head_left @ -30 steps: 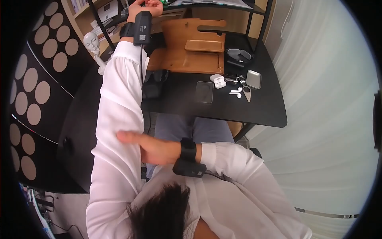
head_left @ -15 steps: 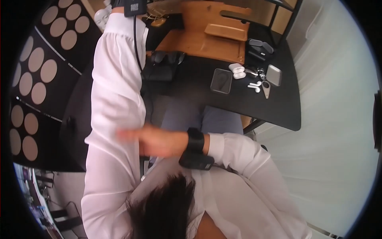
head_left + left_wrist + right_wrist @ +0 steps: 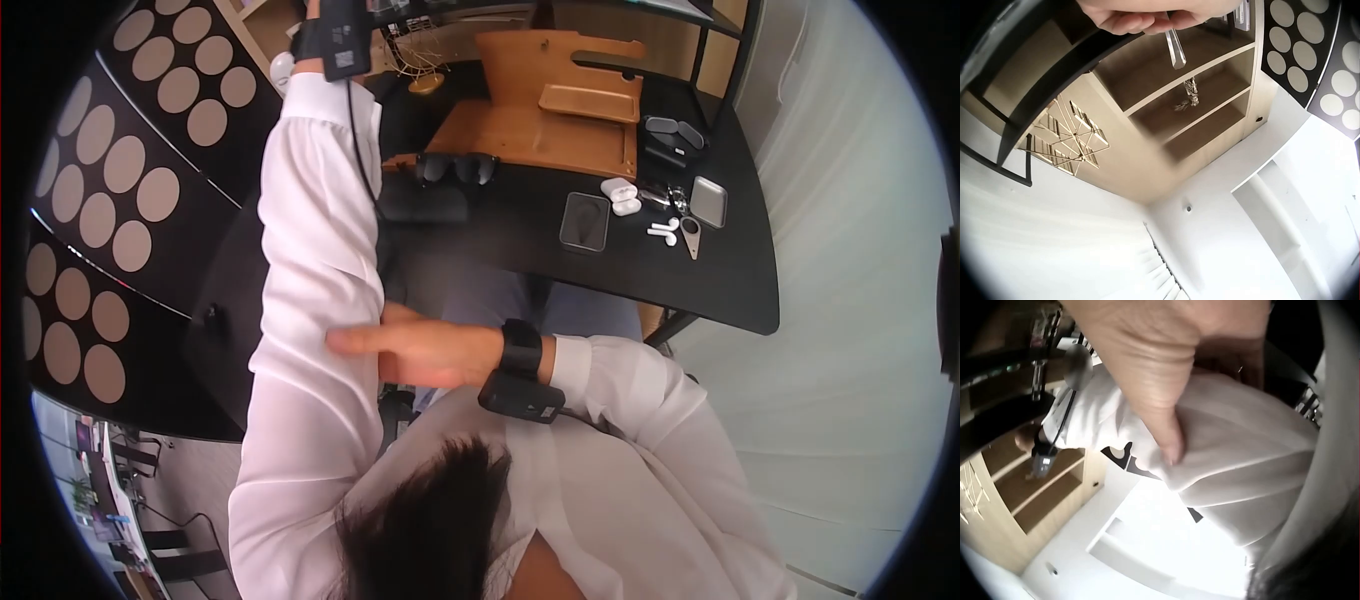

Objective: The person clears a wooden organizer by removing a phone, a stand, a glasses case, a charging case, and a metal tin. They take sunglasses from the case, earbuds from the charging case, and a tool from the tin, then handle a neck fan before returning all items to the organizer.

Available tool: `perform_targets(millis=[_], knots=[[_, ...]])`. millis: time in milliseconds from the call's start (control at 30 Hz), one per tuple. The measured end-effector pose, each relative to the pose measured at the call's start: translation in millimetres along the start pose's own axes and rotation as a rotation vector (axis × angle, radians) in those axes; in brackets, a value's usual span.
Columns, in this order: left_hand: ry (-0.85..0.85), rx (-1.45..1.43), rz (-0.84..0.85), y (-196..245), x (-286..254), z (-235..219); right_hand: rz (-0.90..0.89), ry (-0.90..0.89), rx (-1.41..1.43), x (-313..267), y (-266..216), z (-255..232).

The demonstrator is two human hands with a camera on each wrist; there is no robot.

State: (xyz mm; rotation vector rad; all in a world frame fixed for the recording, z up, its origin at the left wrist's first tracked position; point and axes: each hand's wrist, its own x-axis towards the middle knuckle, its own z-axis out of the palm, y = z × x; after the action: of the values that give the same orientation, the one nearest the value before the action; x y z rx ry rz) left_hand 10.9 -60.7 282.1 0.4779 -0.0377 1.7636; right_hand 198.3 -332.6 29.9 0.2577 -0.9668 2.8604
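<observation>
My right hand (image 3: 435, 352) grips my left forearm through the white sleeve (image 3: 315, 290), below the elbow crease folds. In the right wrist view the thumb (image 3: 1169, 440) presses across the top of the cloth, while the other fingers go round behind the arm and are mostly hidden. My left arm stretches forward over the desk. Its hand lies past the top edge of the head view; the left wrist view shows the left hand (image 3: 1154, 15) with loosely curled fingers and nothing visibly held. A clear faceted bar (image 3: 1175, 50) shows behind those fingers.
On the black desk (image 3: 520, 235) stand a wooden organizer (image 3: 530, 140), sunglasses (image 3: 457, 168), a clear-edged tray (image 3: 584, 222), an earbud case (image 3: 621, 195), loose earbuds (image 3: 664, 232) and a silver tin (image 3: 708, 202). A dotted black panel (image 3: 150, 240) is at left, a white curtain (image 3: 860, 300) at right.
The head view has swung, so the desk things sit farther right in it. The left hand has gone out of the head view. My right hand keeps its place on the left forearm.
</observation>
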Motion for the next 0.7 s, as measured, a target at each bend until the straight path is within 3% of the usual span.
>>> perform_targets(millis=[133,233,267,367,433,500,567,633,700], knots=[[-0.067,0.096,-0.005,-10,-6,2,0.013,0.102,-0.236,3,-11,-2],[-0.142,0.131,-0.077,15,10,-24,0.312,0.108,-0.614,-3,-44,-18],[-0.175,0.170,-0.108,19,4,-31,0.215,0.000,-0.617,-6,-41,-31],[-0.132,0.570,-0.220,12,-54,-46,0.008,0.074,-0.756,-41,-56,-46],[-0.429,1.216,-0.233,15,-98,-78,-0.033,0.250,-0.904,-74,-86,-40],[-0.451,1.738,-0.376,8,-148,-101,-0.081,0.473,-0.946,-111,-114,-32],[-0.427,1.891,-0.392,14,-181,-146,-0.217,0.745,-0.929,-147,-122,-28],[-0.730,2.409,-0.055,22,-206,-166,-0.297,1.034,-0.941,-182,-121,-32],[-0.565,2.481,-0.229,24,-224,-182,-0.466,1.289,-0.962,-211,-111,-46]])
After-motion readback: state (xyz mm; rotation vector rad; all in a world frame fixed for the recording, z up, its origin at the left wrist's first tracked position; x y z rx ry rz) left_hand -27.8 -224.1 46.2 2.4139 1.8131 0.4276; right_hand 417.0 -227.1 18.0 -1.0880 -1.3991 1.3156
